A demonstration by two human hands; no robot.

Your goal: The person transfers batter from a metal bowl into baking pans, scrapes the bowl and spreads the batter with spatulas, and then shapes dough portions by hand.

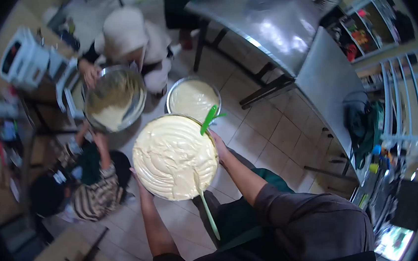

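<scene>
I get a dim fisheye view, black at the corners, bent and soft toward its edges; white glare marks the metal table (258, 9).

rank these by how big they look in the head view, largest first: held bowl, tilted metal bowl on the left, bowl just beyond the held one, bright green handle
1. Held bowl
2. Tilted metal bowl
3. Bowl just beyond, partly hidden
4. Bright green handle
Nearness to the camera makes the bowls' true sizes unsure.

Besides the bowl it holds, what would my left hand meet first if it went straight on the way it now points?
Probably the tilted bowl; depth is unclear, so your left hand might pass above it.
</scene>
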